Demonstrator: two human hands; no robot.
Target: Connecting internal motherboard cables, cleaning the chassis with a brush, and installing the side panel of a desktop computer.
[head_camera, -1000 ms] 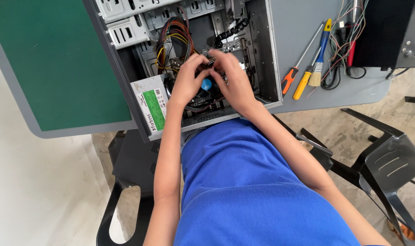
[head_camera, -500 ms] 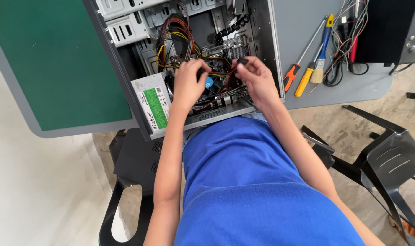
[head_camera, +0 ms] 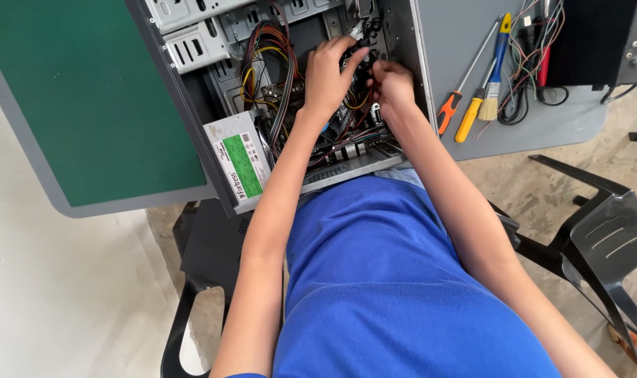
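Both hands have moved up inside the open computer case (head_camera: 402,42), toward 12 o'clock. A second ago they sat lower, over a small blue part in the middle of the case. Now the left hand (head_camera: 327,73) is deep in the case with its fingers stretched out and pressing on the board and thin wires there. I cannot tell if it grips anything. The right hand (head_camera: 392,82) is bunched up just beside it, at its 3 o'clock. Its fingers pinch in among the little wires, but what they hold is hidden. So the work has gone from the middle of the case to its far end.

A thick bundle of coloured wires (head_camera: 262,59) loops at 9 o'clock of the left hand. At 7 o'clock sits the grey metal power box (head_camera: 236,162). It has a long sticker (head_camera: 240,155) on top, white with a bright green block in it.

The case lies on a table (head_camera: 577,119). At 3 o'clock of the hands lie an orange-handled screwdriver (head_camera: 450,105), a yellow-handled screwdriver (head_camera: 468,117) and a small brush (head_camera: 491,103) with a blue handle.
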